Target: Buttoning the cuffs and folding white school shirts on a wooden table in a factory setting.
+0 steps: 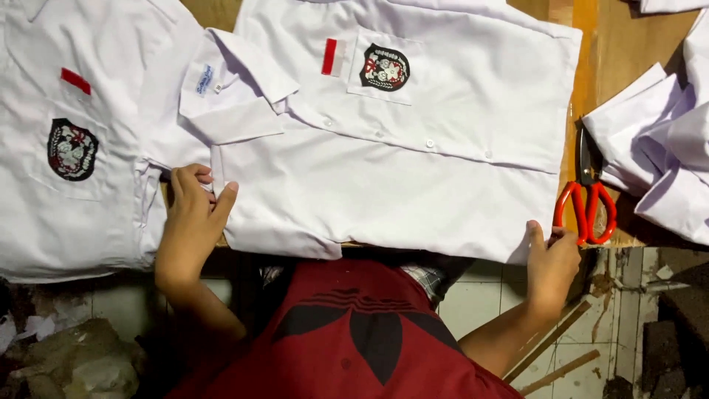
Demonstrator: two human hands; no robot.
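Both grips pinching the white shirt [384, 185], collar leftward, long axis left-right.

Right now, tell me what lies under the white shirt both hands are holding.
Under the white shirt only a brown wooden table shows, at its top and right edges. The left hand and right hand pinch its near edge. Anything else beneath is covered.

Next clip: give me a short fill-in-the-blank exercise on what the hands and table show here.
1. The left hand pinches the middle white shirt near its ____.
2. The scissors beside the right hand have ____ handles.
3. The badge on the middle shirt is sewn onto its chest ____.
4. The shirts lie on a ____ table.

Missing words: collar; red; pocket; wooden
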